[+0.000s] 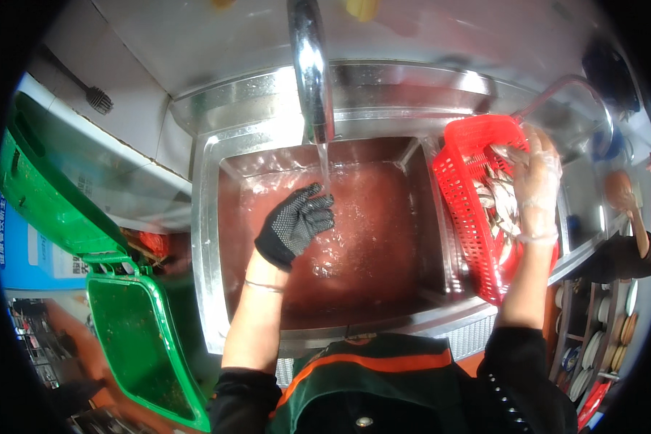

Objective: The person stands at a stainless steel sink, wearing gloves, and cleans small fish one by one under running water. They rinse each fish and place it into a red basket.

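Observation:
My left hand wears a black glove with a dotted grip surface. It is over the sink basin, its fingers loosely bent beside the stream from the chrome faucet. I see nothing held in it. Reddish water stands in the basin. To the right, a red perforated plastic basket holds several small silvery fish. My right hand, in a clear plastic glove, reaches over that basket. One fish sticks out at its fingers; the palm side is hidden.
A green lidded bin stands open at the left. A black brush is by the tiled wall. Behind the basket is a curved metal pipe over another basin. Plates are stacked on a rack, and another person is at the far right.

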Available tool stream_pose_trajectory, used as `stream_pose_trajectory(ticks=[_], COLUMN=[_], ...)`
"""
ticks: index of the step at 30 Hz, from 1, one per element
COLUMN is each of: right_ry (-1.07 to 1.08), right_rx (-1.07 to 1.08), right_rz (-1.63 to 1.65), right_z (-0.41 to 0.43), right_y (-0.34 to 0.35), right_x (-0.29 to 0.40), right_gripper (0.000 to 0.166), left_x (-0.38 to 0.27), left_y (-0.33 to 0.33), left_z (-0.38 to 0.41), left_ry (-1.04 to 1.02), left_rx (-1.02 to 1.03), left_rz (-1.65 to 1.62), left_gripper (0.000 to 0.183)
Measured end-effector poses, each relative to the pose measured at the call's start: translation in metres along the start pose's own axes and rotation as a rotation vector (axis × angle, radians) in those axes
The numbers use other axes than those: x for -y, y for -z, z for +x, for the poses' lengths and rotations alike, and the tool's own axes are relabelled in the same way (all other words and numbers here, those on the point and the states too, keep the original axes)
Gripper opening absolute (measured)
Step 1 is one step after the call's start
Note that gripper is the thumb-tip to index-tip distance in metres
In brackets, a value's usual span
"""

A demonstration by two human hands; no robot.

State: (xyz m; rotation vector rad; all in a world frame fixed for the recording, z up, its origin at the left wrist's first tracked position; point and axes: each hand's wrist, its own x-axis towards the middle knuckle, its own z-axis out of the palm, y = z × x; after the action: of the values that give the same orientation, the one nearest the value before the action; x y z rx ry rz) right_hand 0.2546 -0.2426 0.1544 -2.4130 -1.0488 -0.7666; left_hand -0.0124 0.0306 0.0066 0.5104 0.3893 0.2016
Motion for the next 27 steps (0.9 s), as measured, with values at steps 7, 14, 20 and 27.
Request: stream_pose_trajectory(ticks=[7, 14, 20, 27], right_ry=[0.4, 0.572, -0.076, -0.635], right_rx=[0.589, 1.332, 1.597, 1.599], right_rz=[0.455, 0.242, 0.624, 1.215], right_z=[-0.122, -0.26, -0.27, -0.212], right_y=[-0.136, -0.273, -0.231, -0.218], right_x=[0.126, 0.199, 0.18, 0.145], right_gripper=[0.024, 0.035, 0.029, 0.032], left_x=[-0.006, 0.003, 0.027, 0.031], left_y=[0.034, 0.064, 0.07, 0.062], left_z=[-0.021, -0.074, -0.092, -0.061], left_ry=[-0.08, -0.168, -0.14, -0.13], left_rx=[-0.228, -0.338, -0.467, -0.401], left_rz=[-0.19, -0.208, -0.302, -0.034], left_gripper=[0.027, 0.023, 0.022, 0.026])
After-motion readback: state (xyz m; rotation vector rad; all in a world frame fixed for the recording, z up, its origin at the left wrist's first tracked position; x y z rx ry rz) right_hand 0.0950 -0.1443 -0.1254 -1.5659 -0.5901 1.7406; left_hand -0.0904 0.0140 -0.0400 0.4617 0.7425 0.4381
